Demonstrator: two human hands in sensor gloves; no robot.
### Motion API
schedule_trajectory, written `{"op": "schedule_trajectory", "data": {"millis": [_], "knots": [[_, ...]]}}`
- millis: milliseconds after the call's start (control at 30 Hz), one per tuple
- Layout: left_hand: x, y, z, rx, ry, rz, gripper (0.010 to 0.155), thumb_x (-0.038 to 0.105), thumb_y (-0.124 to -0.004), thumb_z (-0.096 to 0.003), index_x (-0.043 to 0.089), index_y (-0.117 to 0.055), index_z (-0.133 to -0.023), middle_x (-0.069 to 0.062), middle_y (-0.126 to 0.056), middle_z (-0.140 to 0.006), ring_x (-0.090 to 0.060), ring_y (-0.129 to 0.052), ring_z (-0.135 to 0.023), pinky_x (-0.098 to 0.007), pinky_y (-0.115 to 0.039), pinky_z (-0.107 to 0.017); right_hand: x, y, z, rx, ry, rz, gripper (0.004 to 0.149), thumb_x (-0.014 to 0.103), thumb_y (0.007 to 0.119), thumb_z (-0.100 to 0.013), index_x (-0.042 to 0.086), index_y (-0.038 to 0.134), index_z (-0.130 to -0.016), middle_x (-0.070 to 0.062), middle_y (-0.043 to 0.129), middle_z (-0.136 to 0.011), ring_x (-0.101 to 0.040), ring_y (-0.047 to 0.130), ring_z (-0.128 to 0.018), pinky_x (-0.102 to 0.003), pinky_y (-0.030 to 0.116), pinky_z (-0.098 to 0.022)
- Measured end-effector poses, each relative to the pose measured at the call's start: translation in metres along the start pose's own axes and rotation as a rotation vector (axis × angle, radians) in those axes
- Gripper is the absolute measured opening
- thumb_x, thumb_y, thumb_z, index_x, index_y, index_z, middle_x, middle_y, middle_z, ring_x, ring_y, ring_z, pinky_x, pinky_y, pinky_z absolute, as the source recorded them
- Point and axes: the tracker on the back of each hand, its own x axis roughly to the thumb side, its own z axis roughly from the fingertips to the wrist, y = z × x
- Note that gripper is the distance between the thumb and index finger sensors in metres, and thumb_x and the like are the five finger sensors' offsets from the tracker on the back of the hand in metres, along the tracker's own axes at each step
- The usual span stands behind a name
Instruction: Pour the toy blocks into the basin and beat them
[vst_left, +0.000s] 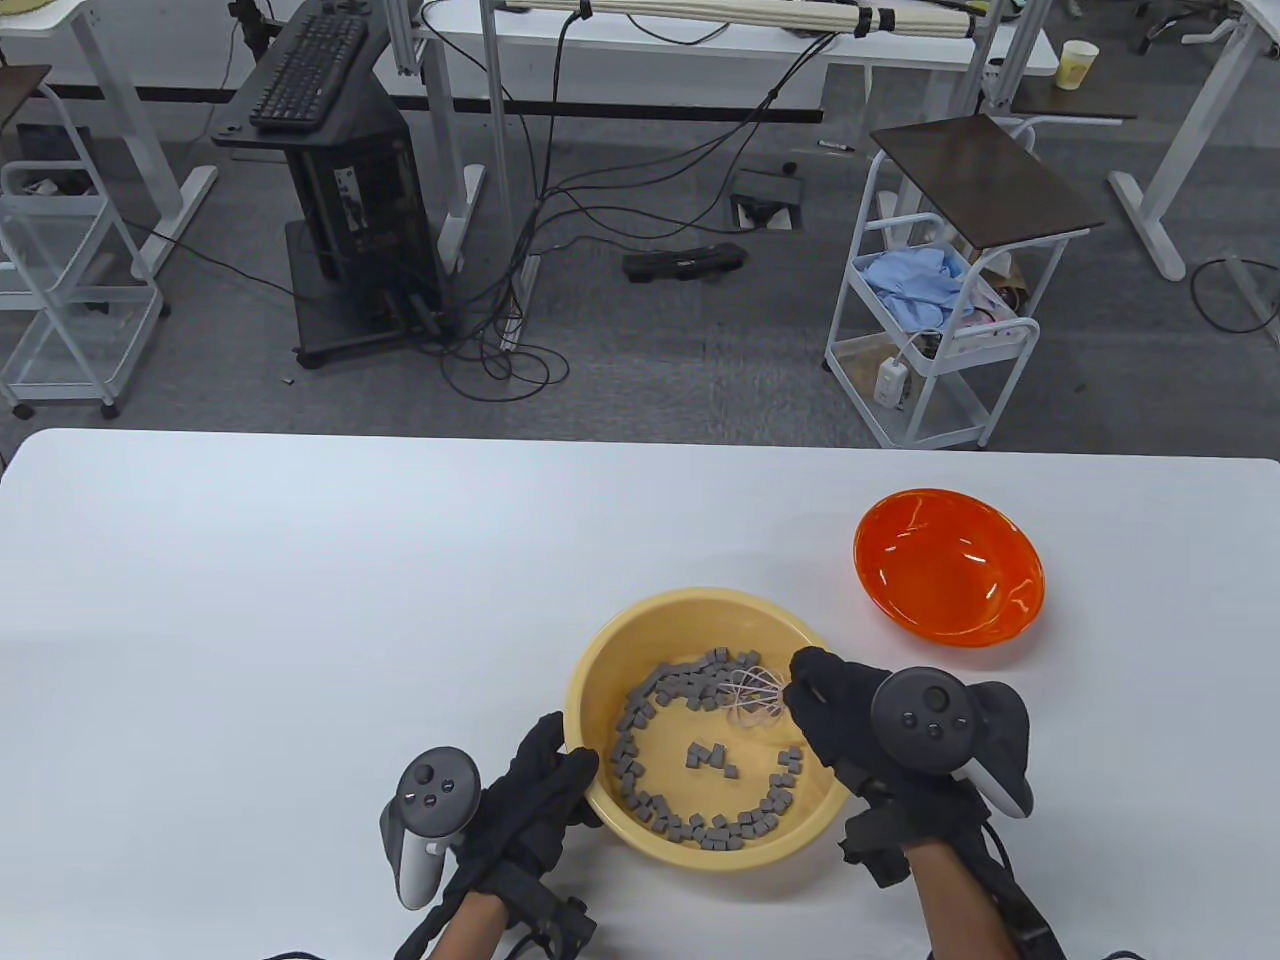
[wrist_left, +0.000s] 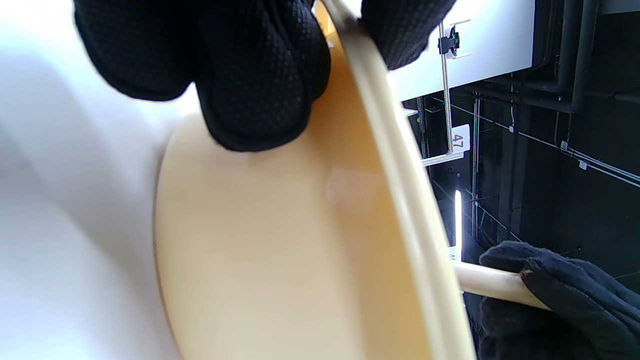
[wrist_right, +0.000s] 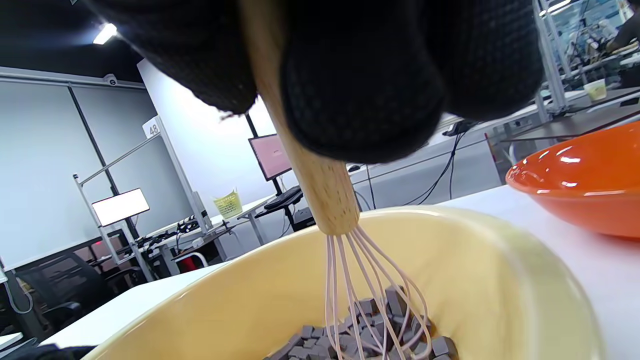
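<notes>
A yellow basin (vst_left: 600, 690) stands near the table's front edge with several small grey toy blocks (vst_left: 690, 680) lying in a ring inside it. My left hand (vst_left: 545, 790) grips the basin's near-left rim (wrist_left: 380, 150), fingers against the outer wall. My right hand (vst_left: 840, 715) holds a whisk by its wooden handle (wrist_right: 310, 160) over the basin's right side. The pink wire head (vst_left: 750, 695) dips among the blocks (wrist_right: 370, 325) at the far right of the ring. An orange bowl (vst_left: 948, 570) sits empty to the right.
The white table (vst_left: 300, 600) stretches wide to the left and behind the basin. The orange bowl (wrist_right: 585, 190) lies close beside the basin's right rim. Beyond the table's far edge are a white trolley (vst_left: 940, 330), cables and a computer stand on the floor.
</notes>
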Motion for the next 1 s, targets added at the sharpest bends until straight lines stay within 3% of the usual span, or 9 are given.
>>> {"op": "schedule_trajectory", "data": {"millis": [567, 800, 1000], "knots": [[0.0, 0.0, 0.0, -0.002, 0.001, 0.003, 0.07, 0.034, -0.066, -0.0682, -0.013, -0.038, -0.111, -0.022, -0.086, -0.079, -0.022, -0.102, -0.059, -0.057, -0.082, -0.056, 0.017, 0.029, -0.006, 0.261, -0.146, -0.265, 0.047, 0.031, 0.077, -0.067, 0.003, 0.068, -0.103, -0.035, 0.082, -0.082, -0.035, 0.097, -0.048, -0.057, 0.078, -0.051], [0.0, 0.0, 0.0, -0.002, 0.001, 0.003, 0.07, 0.034, -0.066, -0.0682, -0.013, -0.038, -0.111, -0.022, -0.086, -0.079, -0.022, -0.102, -0.059, -0.057, -0.082, -0.056, 0.015, 0.022, -0.006, 0.36, -0.181, -0.389, 0.045, 0.031, 0.078, -0.067, 0.002, 0.072, -0.101, -0.035, 0.083, -0.078, -0.034, 0.096, -0.044, -0.056, 0.079, -0.049], [0.0, 0.0, 0.0, -0.002, 0.001, 0.003, 0.07, 0.034, -0.066, -0.0682, -0.013, -0.038, -0.111, -0.022, -0.086, -0.079, -0.022, -0.102, -0.059, -0.057, -0.082, -0.056, 0.01, 0.007, -0.004, 0.362, -0.16, -0.342, 0.042, 0.032, 0.079, -0.067, 0.003, 0.077, -0.097, -0.031, 0.089, -0.066, -0.027, 0.096, -0.032, -0.051, 0.082, -0.043]]}}
